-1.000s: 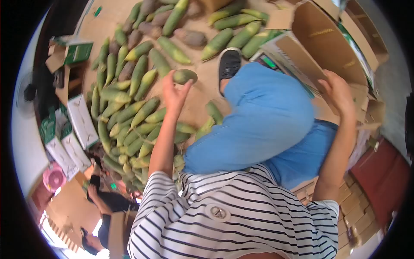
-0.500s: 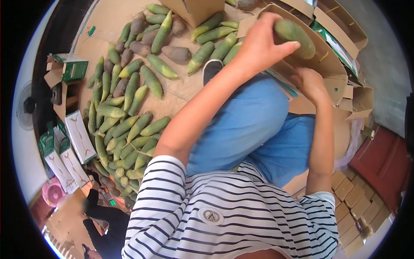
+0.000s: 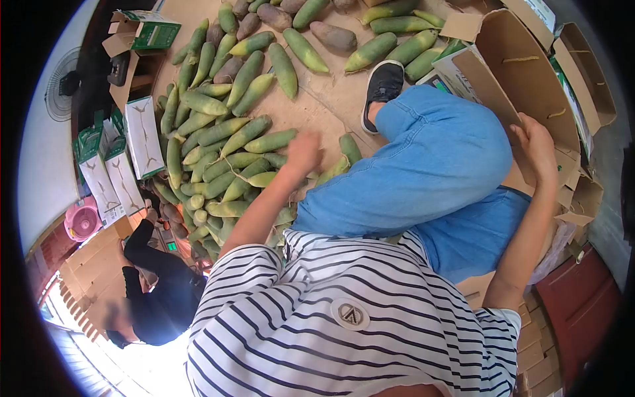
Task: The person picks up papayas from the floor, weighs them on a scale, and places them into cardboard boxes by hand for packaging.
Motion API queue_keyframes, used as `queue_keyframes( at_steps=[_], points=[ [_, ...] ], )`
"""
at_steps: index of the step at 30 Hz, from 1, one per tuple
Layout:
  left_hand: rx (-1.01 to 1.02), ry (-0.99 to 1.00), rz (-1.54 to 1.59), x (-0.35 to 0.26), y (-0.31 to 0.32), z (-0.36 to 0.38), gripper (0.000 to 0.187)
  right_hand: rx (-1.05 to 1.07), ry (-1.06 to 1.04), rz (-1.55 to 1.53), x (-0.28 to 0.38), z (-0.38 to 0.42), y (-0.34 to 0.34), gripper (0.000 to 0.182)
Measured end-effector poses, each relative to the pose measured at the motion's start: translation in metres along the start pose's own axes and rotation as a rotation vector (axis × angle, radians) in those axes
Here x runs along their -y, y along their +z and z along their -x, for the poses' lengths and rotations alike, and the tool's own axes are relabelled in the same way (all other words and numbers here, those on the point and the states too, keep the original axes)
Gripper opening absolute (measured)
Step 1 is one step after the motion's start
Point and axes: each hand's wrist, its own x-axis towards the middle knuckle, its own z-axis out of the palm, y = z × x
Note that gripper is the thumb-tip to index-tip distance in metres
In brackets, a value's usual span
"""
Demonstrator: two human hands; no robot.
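My left hand [image 3: 305, 153] is blurred by motion over the right side of a pile of green radishes [image 3: 248, 134]. Its fingers are smeared, and no radish shows in it. A few green radishes [image 3: 350, 149] lie just to its right, partly behind my knee. My right hand [image 3: 537, 147] has its fingers closed over the near wall of an open cardboard box [image 3: 506, 56]. The box stands tilted beside my right knee, and its bottom is hidden from me.
More radishes, some purplish-brown [image 3: 333, 35], lie on the cardboard floor sheet [image 3: 324, 109] ahead. Upright white-and-green cartons [image 3: 145, 137] and a pink fan [image 3: 83, 218] stand at left. A person in black [image 3: 162, 284] sits lower left. Stacked brown boxes [image 3: 537, 351] are lower right.
My left hand has swung from above the box back to the radish pile, and the radish it held is out of sight. My right hand stays at the box. The view has shifted.
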Motion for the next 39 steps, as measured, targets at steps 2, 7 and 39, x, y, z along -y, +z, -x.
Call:
queue_keyframes(
  at_steps=[2,7,39],
  points=[
    [0.100,-0.171,-0.220,0.061,0.032,0.023,0.048,0.018,-0.005,-0.006,0.003,-0.001,0.000,0.027],
    [0.328,-0.669,-0.240,0.148,0.006,0.076,0.071,-0.017,-0.045,-0.045,-0.006,-0.006,0.005,0.026],
    [0.168,-0.203,0.784,0.009,-0.101,-0.030,0.060,-0.068,-0.112,0.054,-0.023,-0.007,0.015,0.023]
  ],
)
